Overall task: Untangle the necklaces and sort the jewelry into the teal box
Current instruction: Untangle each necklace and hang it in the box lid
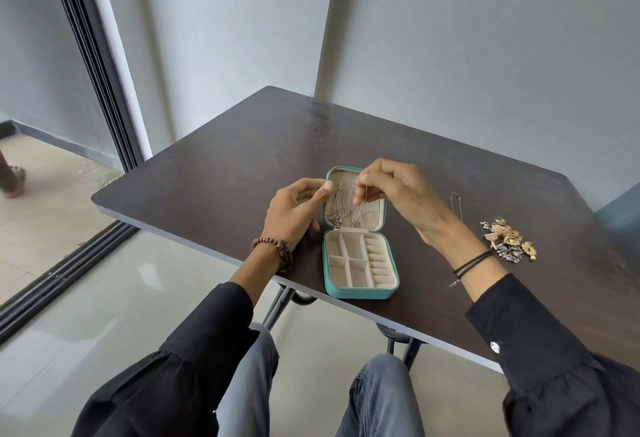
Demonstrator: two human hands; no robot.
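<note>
Past denim-clad knees (381, 391) and pale floor tiles (104, 315), a dark wooden table (214, 176) carries the open teal box (360, 292) at its near edge. The left hand (294, 209) grips the raised lid (376, 214) by its left edge while the right hand (398, 190) pinches a thin chain (353, 206) over it, beside hung necklaces (337, 209) too fine to separate. Rightward lie a loose chain (456, 206) and a jewelry pile (509, 239), before grey walls (450, 38); a foot (12, 180) far left is cut off
</note>
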